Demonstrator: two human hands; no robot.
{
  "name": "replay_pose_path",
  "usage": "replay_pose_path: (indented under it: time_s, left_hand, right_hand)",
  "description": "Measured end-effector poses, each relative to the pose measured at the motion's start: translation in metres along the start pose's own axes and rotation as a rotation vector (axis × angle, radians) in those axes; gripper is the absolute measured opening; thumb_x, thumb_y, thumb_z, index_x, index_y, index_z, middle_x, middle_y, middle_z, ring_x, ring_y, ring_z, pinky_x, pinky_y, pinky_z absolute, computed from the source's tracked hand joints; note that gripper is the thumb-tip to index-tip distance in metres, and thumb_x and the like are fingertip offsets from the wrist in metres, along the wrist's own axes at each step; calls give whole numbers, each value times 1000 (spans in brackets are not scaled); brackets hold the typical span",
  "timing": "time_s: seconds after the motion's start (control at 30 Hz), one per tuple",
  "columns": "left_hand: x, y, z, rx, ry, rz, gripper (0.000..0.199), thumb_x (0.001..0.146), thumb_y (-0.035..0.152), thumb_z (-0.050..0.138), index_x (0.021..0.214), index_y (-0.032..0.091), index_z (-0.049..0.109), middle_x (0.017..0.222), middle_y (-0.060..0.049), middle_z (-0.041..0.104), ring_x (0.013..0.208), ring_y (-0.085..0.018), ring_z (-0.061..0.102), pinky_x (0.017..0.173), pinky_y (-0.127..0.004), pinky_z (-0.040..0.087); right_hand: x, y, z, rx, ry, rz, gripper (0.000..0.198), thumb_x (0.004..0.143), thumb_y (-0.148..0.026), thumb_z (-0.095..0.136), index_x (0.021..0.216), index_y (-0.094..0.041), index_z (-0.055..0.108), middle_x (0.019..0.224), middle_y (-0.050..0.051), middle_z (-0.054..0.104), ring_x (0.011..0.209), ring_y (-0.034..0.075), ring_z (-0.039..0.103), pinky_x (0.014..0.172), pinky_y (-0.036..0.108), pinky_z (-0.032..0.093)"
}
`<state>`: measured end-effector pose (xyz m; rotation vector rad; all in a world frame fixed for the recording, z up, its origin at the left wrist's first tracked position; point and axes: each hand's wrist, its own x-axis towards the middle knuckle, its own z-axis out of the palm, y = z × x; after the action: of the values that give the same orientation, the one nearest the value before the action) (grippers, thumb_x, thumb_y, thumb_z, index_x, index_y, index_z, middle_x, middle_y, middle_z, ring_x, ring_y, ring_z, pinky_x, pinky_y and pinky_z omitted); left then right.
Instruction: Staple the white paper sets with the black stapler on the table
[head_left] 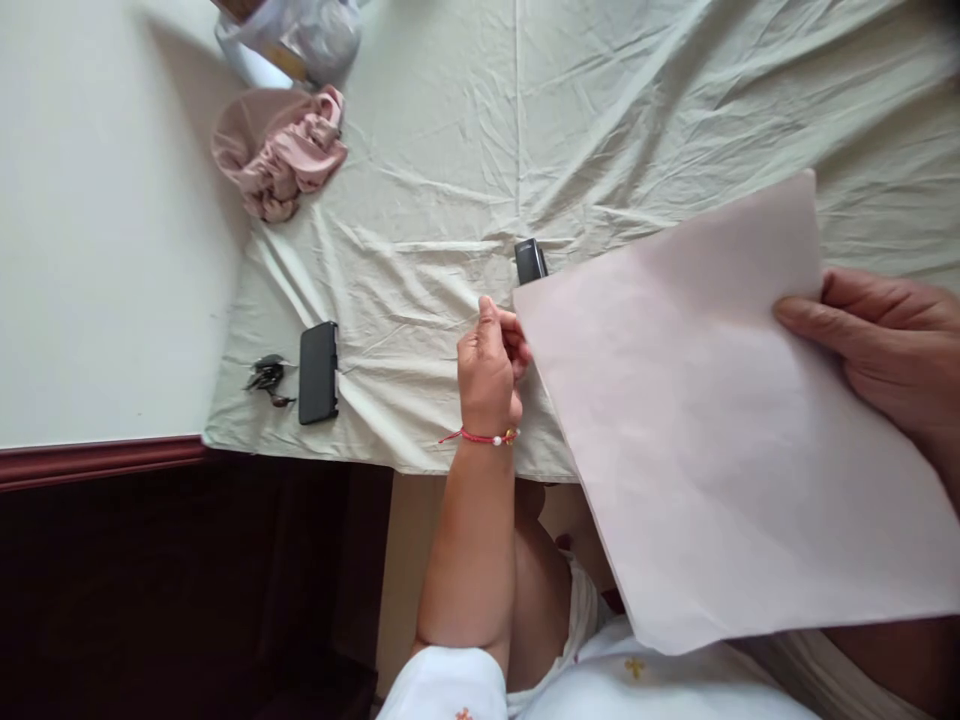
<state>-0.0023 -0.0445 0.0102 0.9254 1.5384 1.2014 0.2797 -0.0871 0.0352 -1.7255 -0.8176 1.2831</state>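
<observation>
Several pale, thin sheets, or one folded sheet of paper, are held up at a slant on the right side. My right hand grips its right part, thumb on top and fingers underneath. Close to the paper's left edge is my left hand, a red string bracelet on its wrist. Its fingers are curled in and the thumb points away from me; no object shows in it. Just beyond the paper's upper left corner lies a small black block-shaped object, partly covered by the paper.
A wrinkled pale green cloth covers the table. To the left lie a black phone and a dark tangle of small items. Farther back sit a bunched pink cloth and a clear plastic bag, beside a white wall.
</observation>
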Motion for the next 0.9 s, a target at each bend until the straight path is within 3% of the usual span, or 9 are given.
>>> replay_pose_path:
  time_s: [0.13, 0.23, 0.3, 0.4, 0.57, 0.73, 0.8, 0.9]
  left_hand:
    - [-17, 3, 0, -126, -211, -231, 69, 81, 88, 51, 71, 20, 60, 62, -2, 57, 46, -8, 43, 39, -27, 17]
    - [-23, 3, -2, -116, -300, -225, 55, 75, 68, 79, 67, 18, 58, 58, 3, 49, 45, -4, 34, 40, -24, 16]
    - [-23, 0, -4, -108, -305, -197, 48, 69, 51, 90, 64, 17, 57, 57, 6, 43, 45, -1, 28, 41, -22, 16]
    - [-21, -4, -4, -122, -267, -177, 47, 67, 42, 92, 60, 16, 54, 56, 7, 42, 46, -1, 27, 42, -20, 20]
    - [-19, -10, -1, -125, -232, -183, 50, 62, 42, 96, 62, 18, 52, 61, 6, 52, 56, -6, 47, 52, -21, 39]
    - [-19, -7, 3, -174, -200, -175, 45, 74, 43, 90, 63, 19, 53, 57, 8, 46, 48, -4, 38, 46, -21, 32]
    - [-19, -6, 4, -233, -199, -167, 33, 76, 40, 88, 70, 19, 62, 61, 6, 55, 52, -5, 47, 49, -21, 40]
    - [-19, -5, 5, -283, -238, -166, 25, 78, 40, 85, 78, 20, 70, 70, 2, 68, 73, -13, 68, 69, -25, 55]
  right_hand:
    - [7, 7, 4, -72, 21, -40, 27, 80, -39, 77, 103, -26, 82, 80, 2, 75, 54, 11, 60, 42, 19, 47]
    - [12, 12, 6, -92, 15, -50, 32, 79, -42, 78, 107, -27, 82, 82, 2, 76, 53, 12, 60, 41, 19, 47]
    - [14, 15, 6, -60, -25, -29, 37, 78, -45, 80, 111, -27, 82, 84, 2, 77, 53, 13, 62, 41, 21, 49]
    - [17, 19, 5, 18, -80, 11, 46, 72, -49, 87, 112, -27, 81, 90, 4, 79, 59, 16, 68, 46, 24, 56]
    - [17, 21, 2, 38, -40, 13, 46, 60, -47, 95, 97, -22, 82, 95, 7, 80, 66, 21, 73, 49, 27, 60]
    - [17, 19, -2, 34, 2, 32, 39, 59, -46, 96, 86, -21, 82, 87, 6, 79, 60, 18, 71, 44, 24, 56]
    - [19, 20, -4, 30, 12, 26, 38, 60, -45, 97, 85, -21, 81, 87, 5, 79, 59, 16, 70, 44, 23, 56]
    - [21, 22, -6, 18, 27, -4, 37, 61, -43, 96, 88, -22, 82, 88, 5, 79, 59, 15, 69, 45, 23, 56]
